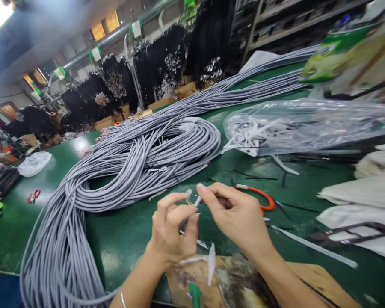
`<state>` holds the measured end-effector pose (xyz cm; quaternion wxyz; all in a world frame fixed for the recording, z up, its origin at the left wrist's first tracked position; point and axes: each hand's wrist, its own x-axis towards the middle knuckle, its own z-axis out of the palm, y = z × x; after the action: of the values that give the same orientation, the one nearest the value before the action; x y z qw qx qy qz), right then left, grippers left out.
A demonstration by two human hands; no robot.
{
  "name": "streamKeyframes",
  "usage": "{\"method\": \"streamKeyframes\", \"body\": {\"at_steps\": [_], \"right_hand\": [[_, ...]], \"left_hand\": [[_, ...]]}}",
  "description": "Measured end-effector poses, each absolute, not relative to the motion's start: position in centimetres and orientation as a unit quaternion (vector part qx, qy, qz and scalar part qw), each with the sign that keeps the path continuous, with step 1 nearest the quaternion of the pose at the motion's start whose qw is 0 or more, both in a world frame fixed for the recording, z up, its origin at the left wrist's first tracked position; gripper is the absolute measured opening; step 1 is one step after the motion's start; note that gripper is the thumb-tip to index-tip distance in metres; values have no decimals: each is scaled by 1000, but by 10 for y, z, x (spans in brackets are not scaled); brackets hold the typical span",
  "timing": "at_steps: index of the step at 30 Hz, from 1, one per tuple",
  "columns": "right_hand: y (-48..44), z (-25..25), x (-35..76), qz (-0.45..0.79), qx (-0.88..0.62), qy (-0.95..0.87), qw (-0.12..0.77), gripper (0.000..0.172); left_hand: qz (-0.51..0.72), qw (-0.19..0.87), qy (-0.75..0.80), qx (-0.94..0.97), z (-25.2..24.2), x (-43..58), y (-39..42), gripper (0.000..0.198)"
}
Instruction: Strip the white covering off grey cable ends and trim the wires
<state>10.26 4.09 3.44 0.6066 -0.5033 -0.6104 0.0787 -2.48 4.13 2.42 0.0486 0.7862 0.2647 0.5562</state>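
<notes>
Head cam: both hands (208,218) pinch thin white tie (196,202).

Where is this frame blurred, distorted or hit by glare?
Head view: wide-angle bending curves the green table and grey cable bundle; top-right packaging and ceiling smeared; ceiling light blown out top left; glare on the plastic bag; left hand and right hand fairly sharp.
</notes>
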Motion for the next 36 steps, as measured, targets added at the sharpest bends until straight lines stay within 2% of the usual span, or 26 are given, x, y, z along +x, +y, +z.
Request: {"method": "streamKeyframes", "body": {"at_steps": [1,3,5,9,11,14,17,21,23,26,32,34,36], "right_hand": [[41,35,102,69,-501,-614,607,36],[40,37,101,28,-494,-621,608,35],[38,38,100,-34,-481,-629,610,31],[33,35,98,-155,-423,-668,592,22],[33,33,98,-158,-407,-689,579,20],[34,32,98,-88,-412,-697,581,23],[39,33,102,60,-443,-665,598,31],[46,31,106,354,-452,-585,573,41],[47,30,105,434,-434,-553,564,44],[44,30,99,436,-400,-573,567,44],[42,32,97,215,-411,-661,590,38],[45,31,98,219,-443,-640,588,38],[48,29,100,274,-469,-610,577,40]], "left_hand": [[538,18,254,804,25,-24,40,28],[513,31,268,815,28,-23,39,34],[497,85,292,813,31,-24,40,35],[444,203,345,802,33,-27,44,25],[424,283,389,768,32,-29,47,23],[416,359,425,719,31,-30,50,20],[411,323,389,758,34,-32,50,15],[444,307,314,781,40,-36,50,14],[466,304,318,768,41,-37,50,16],[474,274,362,755,42,-39,52,18],[418,190,357,814,37,-41,56,22],[417,180,333,826,35,-41,57,22],[421,183,310,833,33,-40,57,21]]}}
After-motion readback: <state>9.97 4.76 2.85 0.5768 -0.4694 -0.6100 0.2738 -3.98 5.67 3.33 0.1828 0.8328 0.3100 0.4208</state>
